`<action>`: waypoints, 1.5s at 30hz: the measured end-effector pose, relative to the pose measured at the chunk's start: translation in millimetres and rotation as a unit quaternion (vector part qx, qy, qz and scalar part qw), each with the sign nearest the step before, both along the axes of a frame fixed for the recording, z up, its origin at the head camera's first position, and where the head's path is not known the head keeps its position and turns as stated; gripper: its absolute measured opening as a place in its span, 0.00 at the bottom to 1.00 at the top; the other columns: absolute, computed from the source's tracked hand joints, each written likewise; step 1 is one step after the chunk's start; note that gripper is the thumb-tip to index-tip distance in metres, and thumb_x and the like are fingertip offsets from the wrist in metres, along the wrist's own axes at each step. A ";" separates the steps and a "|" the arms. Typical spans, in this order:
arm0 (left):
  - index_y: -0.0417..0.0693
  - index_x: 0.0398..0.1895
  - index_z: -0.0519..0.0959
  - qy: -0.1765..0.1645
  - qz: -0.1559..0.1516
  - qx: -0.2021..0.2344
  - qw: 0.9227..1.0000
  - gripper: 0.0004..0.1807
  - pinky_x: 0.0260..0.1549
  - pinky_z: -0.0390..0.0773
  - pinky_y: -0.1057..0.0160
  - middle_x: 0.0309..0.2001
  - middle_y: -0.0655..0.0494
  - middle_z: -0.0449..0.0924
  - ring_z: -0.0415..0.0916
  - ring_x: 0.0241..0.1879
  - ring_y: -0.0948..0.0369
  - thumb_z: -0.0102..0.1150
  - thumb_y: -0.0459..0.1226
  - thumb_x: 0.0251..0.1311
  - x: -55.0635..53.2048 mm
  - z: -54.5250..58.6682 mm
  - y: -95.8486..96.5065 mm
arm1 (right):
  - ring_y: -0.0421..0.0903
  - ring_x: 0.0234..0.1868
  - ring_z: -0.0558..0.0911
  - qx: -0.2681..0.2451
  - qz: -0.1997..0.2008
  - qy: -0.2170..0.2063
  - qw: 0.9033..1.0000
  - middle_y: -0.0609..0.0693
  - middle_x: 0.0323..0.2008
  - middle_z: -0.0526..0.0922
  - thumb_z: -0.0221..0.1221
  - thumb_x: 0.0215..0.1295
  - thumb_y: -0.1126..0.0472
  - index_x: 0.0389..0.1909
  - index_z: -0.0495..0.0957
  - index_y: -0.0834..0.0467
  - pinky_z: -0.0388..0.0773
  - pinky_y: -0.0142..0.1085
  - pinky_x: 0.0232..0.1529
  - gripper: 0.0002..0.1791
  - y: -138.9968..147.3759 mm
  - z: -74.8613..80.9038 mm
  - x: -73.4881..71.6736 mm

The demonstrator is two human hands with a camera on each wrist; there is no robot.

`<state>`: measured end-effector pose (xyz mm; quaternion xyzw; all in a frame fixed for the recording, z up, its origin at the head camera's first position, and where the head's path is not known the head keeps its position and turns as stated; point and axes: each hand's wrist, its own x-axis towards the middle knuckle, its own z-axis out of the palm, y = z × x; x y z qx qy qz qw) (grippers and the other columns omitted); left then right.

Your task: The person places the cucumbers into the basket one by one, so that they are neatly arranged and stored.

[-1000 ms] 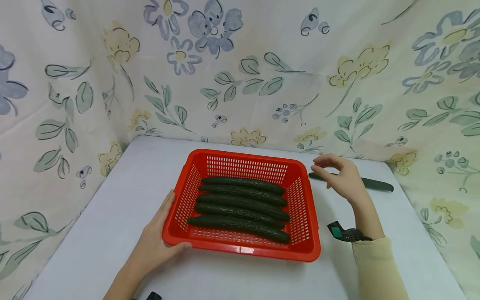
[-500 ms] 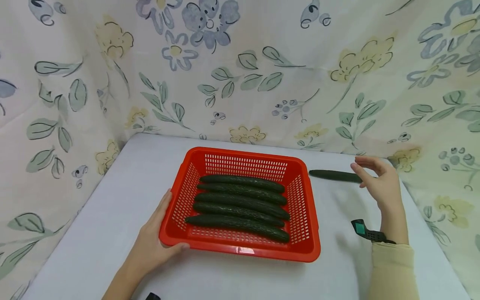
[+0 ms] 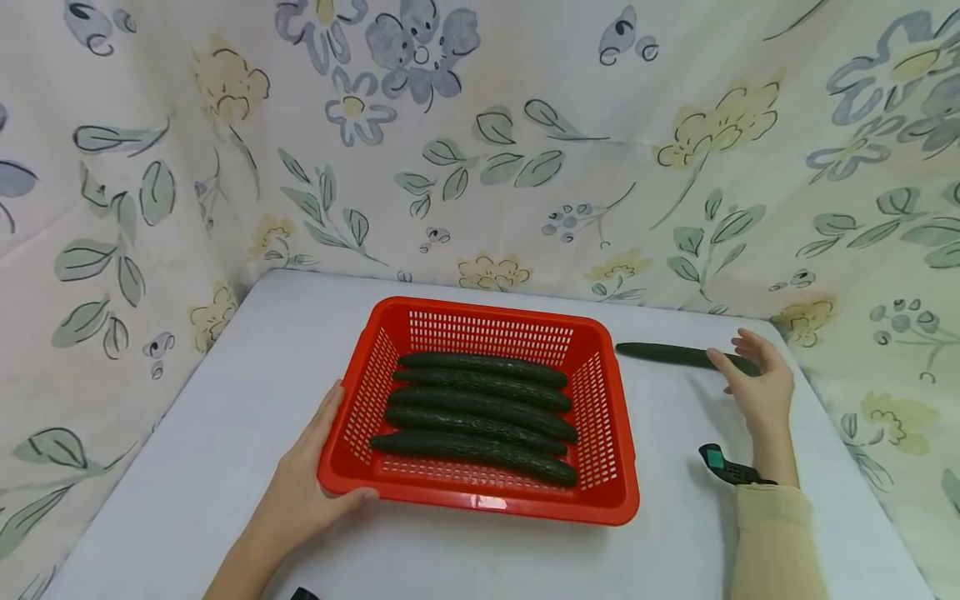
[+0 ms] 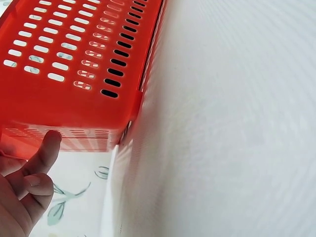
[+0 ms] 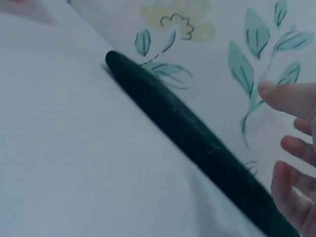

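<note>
A red plastic basket (image 3: pixel 480 502) stands on the white table with several dark green cucumbers (image 3: pixel 480 400) lying side by side inside. My left hand (image 3: pixel 300 487) rests at its front left corner, fingers along the left side and thumb by the front rim. In the left wrist view, a fingertip (image 4: pixel 52 138) touches the basket's outer wall (image 4: pixel 64 108). Another cucumber (image 3: pixel 663 353) lies right of the basket. Over that cucumber's right end, my right hand (image 3: pixel 765 387) has its thumb and fingers apart. The right wrist view shows the fingers beside the cucumber (image 5: pixel 192 138), not closed round it.
A floral cloth (image 3: pixel 495 167) hangs behind and beside the white table (image 3: pixel 510 558). The lone cucumber lies near the table's back edge. A dark wristband (image 3: pixel 731 471) is on the right wrist.
My right hand has moved right, away from the basket, then slightly down over the lone cucumber's right end. The left hand and the basket have stayed in place.
</note>
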<state>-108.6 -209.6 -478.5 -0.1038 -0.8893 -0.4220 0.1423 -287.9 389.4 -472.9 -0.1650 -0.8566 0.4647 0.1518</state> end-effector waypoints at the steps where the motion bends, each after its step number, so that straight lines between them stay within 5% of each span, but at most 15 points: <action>1: 0.59 0.88 0.49 0.000 0.000 0.000 1.000 0.72 0.54 0.70 0.83 0.84 0.53 0.57 0.63 0.76 0.64 0.87 0.45 0.40 0.0 -0.1 -0.3 | 0.40 0.69 0.71 0.005 0.000 -0.003 1.000 0.45 0.68 0.77 0.71 0.69 0.48 0.78 0.69 0.48 0.77 0.21 0.25 0.39 0.4 -4.0 -1.2; 4: 0.59 0.88 0.49 0.000 -0.001 0.003 1.000 0.72 0.54 0.70 0.82 0.84 0.53 0.57 0.63 0.76 0.67 0.87 0.45 0.40 0.0 -1.2 -1.3 | 0.47 0.76 0.67 0.026 0.008 -0.012 1.000 0.50 0.75 0.72 0.71 0.68 0.46 0.79 0.68 0.50 0.77 0.21 0.29 0.41 2.4 -14.9 -3.5; 6: 0.59 0.88 0.49 -0.003 0.000 0.004 1.000 0.72 0.54 0.71 0.82 0.84 0.54 0.57 0.63 0.76 0.67 0.87 0.45 0.40 0.0 -1.7 -1.6 | 0.54 0.80 0.63 0.053 0.021 -0.024 0.998 0.55 0.79 0.67 0.70 0.69 0.43 0.80 0.67 0.51 0.82 0.29 0.50 0.43 4.3 -21.3 -4.6; 8: 0.59 0.88 0.49 -0.005 0.000 0.004 1.000 0.72 0.54 0.72 0.80 0.84 0.53 0.57 0.64 0.76 0.64 0.87 0.45 0.41 0.2 -1.8 -1.5 | 0.60 0.81 0.60 0.088 0.039 -0.030 0.995 0.59 0.80 0.65 0.68 0.69 0.40 0.80 0.67 0.54 0.75 0.46 0.69 0.44 5.8 -27.1 -5.6; 10: 0.59 0.88 0.49 -0.008 0.001 0.001 1.000 0.71 0.53 0.74 0.78 0.84 0.53 0.57 0.65 0.76 0.60 0.86 0.45 0.41 0.1 -1.5 -1.1 | 0.66 0.80 0.59 0.130 0.062 -0.021 0.989 0.64 0.78 0.66 0.68 0.70 0.41 0.77 0.69 0.58 0.60 0.60 0.77 0.42 7.6 -32.0 -7.0; 11: 0.59 0.88 0.49 -0.010 0.001 0.000 1.000 0.71 0.53 0.75 0.77 0.84 0.53 0.57 0.65 0.76 0.58 0.86 0.45 0.42 0.0 -1.2 -0.9 | 0.69 0.80 0.59 0.149 0.075 -0.010 0.986 0.66 0.77 0.67 0.69 0.70 0.43 0.75 0.71 0.60 0.53 0.66 0.78 0.40 8.3 -33.8 -7.5; 15: 0.58 0.88 0.49 -0.011 0.002 -0.006 1.000 0.71 0.53 0.78 0.72 0.84 0.52 0.57 0.67 0.74 0.53 0.86 0.46 0.42 -0.8 0.0 -0.6 | 0.72 0.75 0.63 0.196 0.104 0.030 0.975 0.70 0.71 0.73 0.71 0.69 0.49 0.66 0.79 0.65 0.53 0.67 0.77 0.32 10.9 -36.7 -8.4; 22: 0.56 0.88 0.50 -0.001 -0.003 0.004 1.000 0.71 0.53 0.74 0.78 0.84 0.52 0.57 0.64 0.76 0.66 0.86 0.44 0.41 -0.7 -1.7 0.6 | 0.74 0.73 0.65 0.219 0.110 0.026 0.969 0.71 0.69 0.73 0.69 0.72 0.50 0.65 0.80 0.64 0.55 0.70 0.75 0.29 19.9 -39.0 -7.1; 33: 0.56 0.88 0.51 0.006 -0.003 0.011 1.000 0.71 0.52 0.72 0.81 0.84 0.53 0.57 0.61 0.74 0.75 0.86 0.44 0.40 -0.8 -1.4 0.4 | 0.75 0.72 0.67 0.189 0.089 -0.032 0.977 0.72 0.69 0.74 0.66 0.71 0.39 0.64 0.81 0.63 0.57 0.72 0.72 0.35 28.2 -40.3 -3.3; 45: 0.58 0.88 0.50 -0.001 0.004 -0.007 1.000 0.71 0.53 0.76 0.76 0.84 0.54 0.57 0.64 0.75 0.65 0.86 0.46 0.40 -0.1 -0.4 0.4 | 0.74 0.70 0.69 0.212 0.075 -0.027 0.974 0.73 0.66 0.75 0.67 0.70 0.40 0.62 0.80 0.65 0.59 0.70 0.72 0.34 21.9 -38.1 0.6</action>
